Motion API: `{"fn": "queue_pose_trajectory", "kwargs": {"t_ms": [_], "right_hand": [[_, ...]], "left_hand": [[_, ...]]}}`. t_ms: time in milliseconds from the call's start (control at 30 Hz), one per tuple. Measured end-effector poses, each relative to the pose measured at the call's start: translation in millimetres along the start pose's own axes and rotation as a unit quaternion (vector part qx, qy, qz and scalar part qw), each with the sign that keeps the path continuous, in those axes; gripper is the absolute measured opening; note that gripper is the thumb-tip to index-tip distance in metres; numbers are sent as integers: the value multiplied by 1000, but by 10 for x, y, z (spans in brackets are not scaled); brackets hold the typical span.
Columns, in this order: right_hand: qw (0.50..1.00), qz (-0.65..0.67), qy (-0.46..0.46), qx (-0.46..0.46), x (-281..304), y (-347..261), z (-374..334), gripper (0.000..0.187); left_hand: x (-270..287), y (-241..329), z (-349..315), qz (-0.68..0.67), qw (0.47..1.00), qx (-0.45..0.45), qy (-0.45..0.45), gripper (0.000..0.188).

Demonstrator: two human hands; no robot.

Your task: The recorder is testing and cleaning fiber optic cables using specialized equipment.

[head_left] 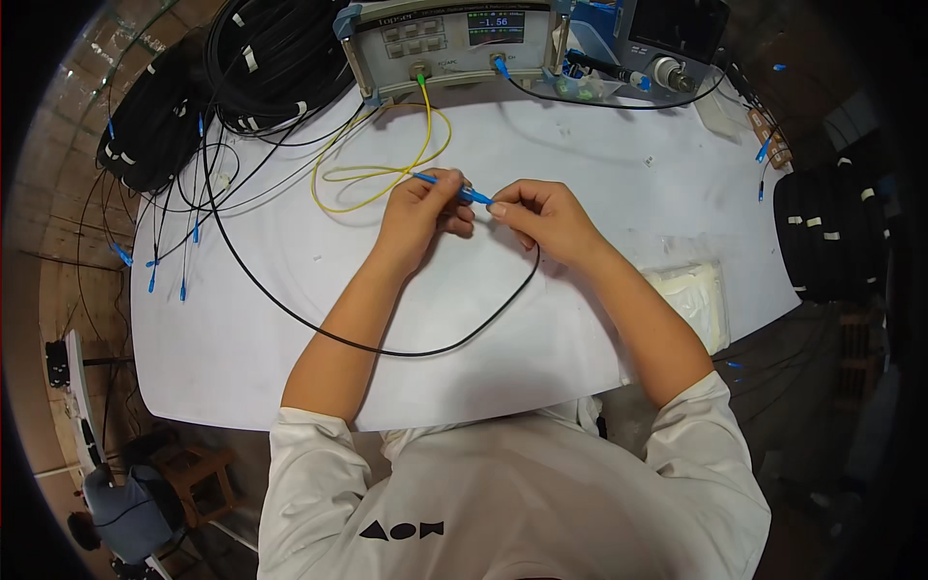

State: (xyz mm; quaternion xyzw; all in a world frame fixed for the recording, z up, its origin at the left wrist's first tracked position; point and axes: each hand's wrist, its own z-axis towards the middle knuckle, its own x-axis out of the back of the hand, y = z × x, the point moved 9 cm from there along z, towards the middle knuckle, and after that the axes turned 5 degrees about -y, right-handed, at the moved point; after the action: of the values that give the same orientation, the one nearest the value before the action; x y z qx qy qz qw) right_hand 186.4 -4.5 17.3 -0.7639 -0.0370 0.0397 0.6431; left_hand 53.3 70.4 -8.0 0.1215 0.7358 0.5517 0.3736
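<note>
Near the middle of the white tabletop (541,319), a little toward twelve o'clock, the left hand (420,215) and right hand (546,217) meet over a blue connector (447,187). The left grip is pressed together, pinching the connector's body between thumb and fingers, while the right grip pinches its tip end at three o'clock of the left (the exact fingertip contact is too small to tell apart). A yellow fibre cable (387,174) runs from the connector's rear at ten o'clock, loops on the tabletop and climbs to a port on the grey test instrument (454,43) at twelve o'clock. A black cable (406,353) curves from under the right hand toward six o'clock, then sweeps back up to ten o'clock, where black cable coils (193,87) lie. Several loose blue-tipped leads (169,261) rest at nine o'clock. A white wipe packet (691,295) lies at four o'clock, just beside the right forearm.
</note>
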Motion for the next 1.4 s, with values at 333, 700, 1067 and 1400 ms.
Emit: {"fn": "queue_pose_trajectory", "kwargs": {"t_ms": [333, 700, 1067, 1400], "right_hand": [[979, -186, 59, 63, 29, -136, -13, 20], [986, -138, 34, 91, -43, -55, 75, 21], [987, -128, 45, 85, -23, -21, 87, 21], [989, -124, 33, 76, -29, -49, 92, 21]], "left_hand": [[-125, 0, -23, 35, 999, -29, -19, 28], [-18, -78, 11, 43, 999, -11, -8, 32], [-46, -78, 27, 2, 1000, -23, -7, 30], [-51, -79, 20, -25, 999, -21, -27, 27]]}}
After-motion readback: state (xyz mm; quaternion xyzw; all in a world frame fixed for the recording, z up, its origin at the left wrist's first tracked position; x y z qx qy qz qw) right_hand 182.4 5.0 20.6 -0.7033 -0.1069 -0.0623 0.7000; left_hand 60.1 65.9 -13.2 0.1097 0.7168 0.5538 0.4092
